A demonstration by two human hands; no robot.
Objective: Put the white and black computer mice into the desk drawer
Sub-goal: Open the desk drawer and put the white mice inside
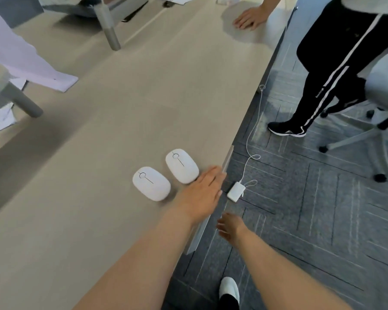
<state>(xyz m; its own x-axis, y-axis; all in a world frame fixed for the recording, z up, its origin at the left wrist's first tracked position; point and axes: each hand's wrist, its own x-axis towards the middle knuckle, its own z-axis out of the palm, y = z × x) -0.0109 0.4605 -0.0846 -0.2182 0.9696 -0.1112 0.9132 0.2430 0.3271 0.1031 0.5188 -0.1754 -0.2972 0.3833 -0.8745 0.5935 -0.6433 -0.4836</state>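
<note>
Two white mice sit side by side on the desk (126,121), just below centre frame: the lower-left mouse (151,183) and the upper-right mouse (182,166), close but apart. No black mouse anywhere in view, tho the task names one. Left hand (203,191) lies flat at the desk edge, fingers together and extended, holding nothing, right beside the upper-right mouse; can't tell if it touches it. Right hand (229,225) hangs below the desk edge, lower centre, fingers loosely spread, empty, prob. going for the drawer front (202,229), a grey strip under the edge. Drawer looks shut or barely out.

Risks, imo: both mice are near the edge, so a pull on the drawer w/ the left hand shifting could knock one off onto the carpet. A white charger (234,192) & its cable (251,139) lie on the floor right below; a foot could snag them. Another person (336,70) stands upper right, hand on the desk, well apart.
</note>
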